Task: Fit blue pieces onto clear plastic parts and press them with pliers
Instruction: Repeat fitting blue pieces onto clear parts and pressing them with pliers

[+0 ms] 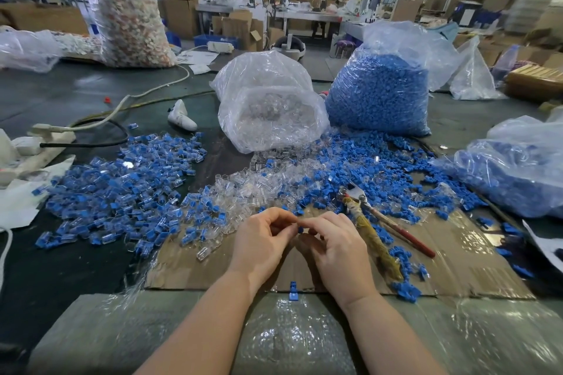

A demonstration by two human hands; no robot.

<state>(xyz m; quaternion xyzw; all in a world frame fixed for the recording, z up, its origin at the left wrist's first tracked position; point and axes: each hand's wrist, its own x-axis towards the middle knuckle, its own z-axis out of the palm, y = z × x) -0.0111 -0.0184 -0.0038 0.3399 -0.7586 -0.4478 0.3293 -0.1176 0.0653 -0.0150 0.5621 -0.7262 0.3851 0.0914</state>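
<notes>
Though pinched — small blue piece (pixel 300 230)

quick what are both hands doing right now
Left hand: fingers curled, pinching a small piece that is too hidden to identify.
Right hand: fingertips pinching a small blue piece.

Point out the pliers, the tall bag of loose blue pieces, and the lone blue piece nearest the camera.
Tape-wrapped metal pliers (pixel 370 230), head view, on the wrapped handle.
Tall clear bag of blue plastic pieces (pixel 380 94), head view, on its blue-filled front.
Lone small blue plastic piece (pixel 293 290), head view, on its middle.
</notes>
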